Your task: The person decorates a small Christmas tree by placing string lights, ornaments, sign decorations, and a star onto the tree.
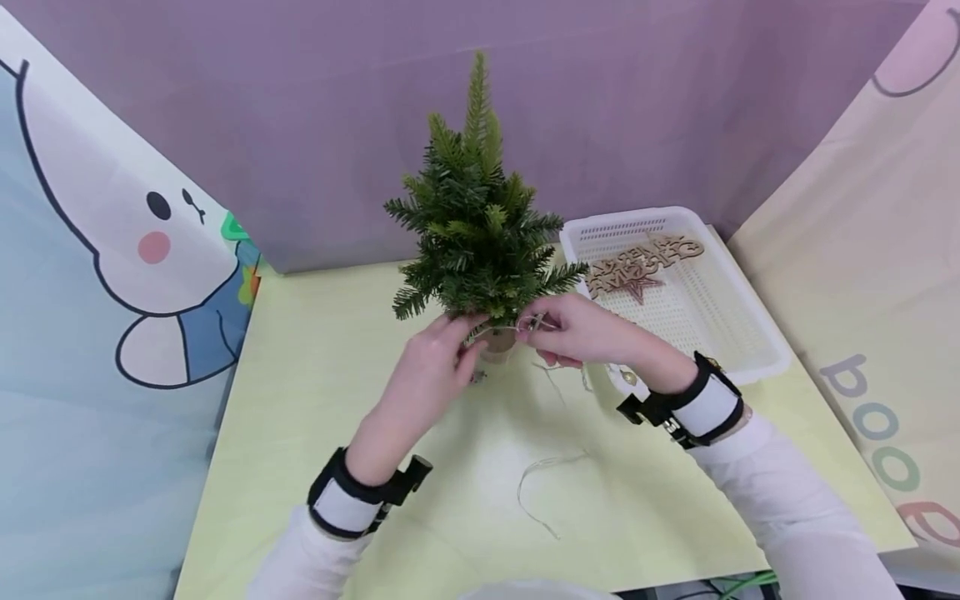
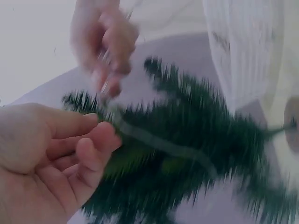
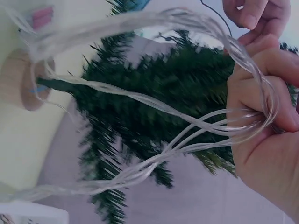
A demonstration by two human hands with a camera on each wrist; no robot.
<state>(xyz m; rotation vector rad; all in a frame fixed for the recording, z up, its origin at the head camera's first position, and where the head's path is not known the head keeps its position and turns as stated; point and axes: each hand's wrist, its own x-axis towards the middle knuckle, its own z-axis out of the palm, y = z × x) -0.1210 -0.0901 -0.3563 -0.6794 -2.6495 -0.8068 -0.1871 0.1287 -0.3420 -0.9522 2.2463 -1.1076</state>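
A small artificial Christmas tree stands on the table, its round wooden base showing in the right wrist view. Low in front of it, my left hand pinches a strand of clear string-light wire between thumb and fingers. My right hand holds several loops of the same twisted wire, which pass round its curled fingers. Between the hands the strand runs across the front of the lower branches. Blur in the left wrist view softens the right hand and the wire.
At the back right, a white plastic basket holds wooden cut-out lettering and a reddish star. A thin length of wire lies on the table near the front. Purple cloth hangs behind the tree.
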